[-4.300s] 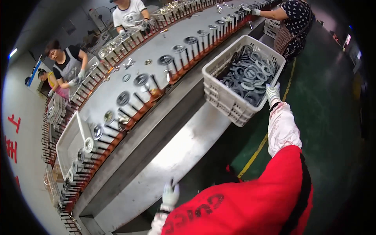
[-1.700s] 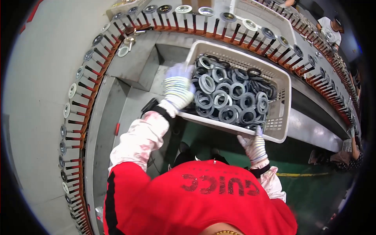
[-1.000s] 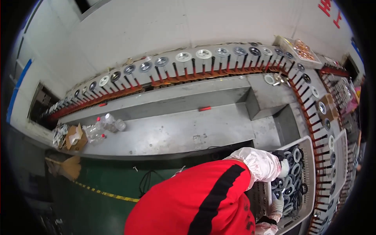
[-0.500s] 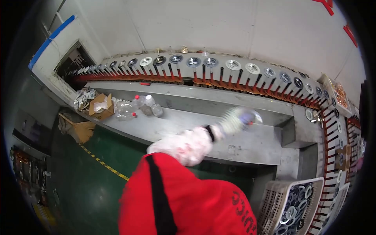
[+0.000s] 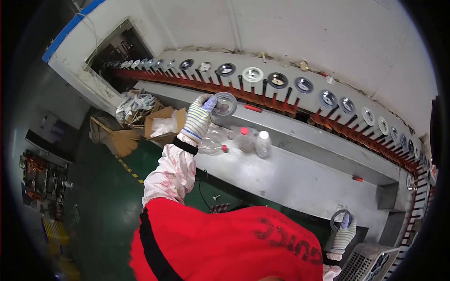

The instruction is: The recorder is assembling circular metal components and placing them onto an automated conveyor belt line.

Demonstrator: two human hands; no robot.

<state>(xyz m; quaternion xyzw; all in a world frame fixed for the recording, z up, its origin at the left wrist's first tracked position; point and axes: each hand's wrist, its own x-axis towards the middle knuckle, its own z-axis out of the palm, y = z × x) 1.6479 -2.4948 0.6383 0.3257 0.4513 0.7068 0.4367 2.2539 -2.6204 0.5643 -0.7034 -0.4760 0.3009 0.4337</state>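
My left hand [image 5: 197, 121], in a striped glove, reaches up toward the conveyor's row of holders. It is closed on the edge of a round grey translucent disc [image 5: 225, 104] with a thick rim. At the lower right, my right hand [image 5: 343, 240], gloved alike, pinches a dark grey ring [image 5: 339, 220] over the front edge of the bench. Similar round parts, dark, white and silvery, sit along the conveyor, such as a white disc [image 5: 252, 74] and a dark disc [image 5: 278, 80]. Black-and-red posts stand in front of them.
The metal bench [image 5: 300, 173] carries plastic bottles [image 5: 263, 144], a cardboard box [image 5: 164, 122] with plastic inside, and crumpled wrapping [image 5: 135, 107]. A red stick [image 5: 253, 108] lies on its back ledge. A broom [image 5: 123, 141] leans at the left. A pale plastic basket [image 5: 363, 262] stands lower right.
The view has turned. My left hand has moved from over the bench, where it was blurred, up to the conveyor at the left. My right hand with its ring has come into view.
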